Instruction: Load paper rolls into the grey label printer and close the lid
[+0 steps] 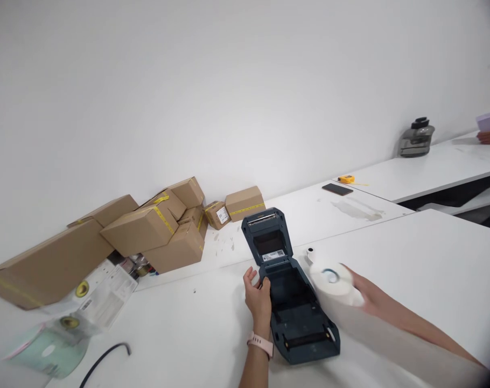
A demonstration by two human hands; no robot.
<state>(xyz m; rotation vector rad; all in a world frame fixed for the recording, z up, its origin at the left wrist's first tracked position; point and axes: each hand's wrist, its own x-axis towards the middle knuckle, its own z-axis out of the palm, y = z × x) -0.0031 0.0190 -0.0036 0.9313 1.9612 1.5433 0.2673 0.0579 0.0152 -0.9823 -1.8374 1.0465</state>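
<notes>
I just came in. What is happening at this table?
A person is at a white table with a dark label printer, its lid opened upward. The left hand rests against the printer's left side. The right hand holds a white paper roll beside the printer's right edge, not inside it. A small white core lies behind the roll; cardboard boxes are piled by the wall.

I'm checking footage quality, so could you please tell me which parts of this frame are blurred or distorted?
Head view: the label roll in the right hand is motion-smeared; the left hand and open label printer are sharp; the green roll at lower left is blurred.
</notes>
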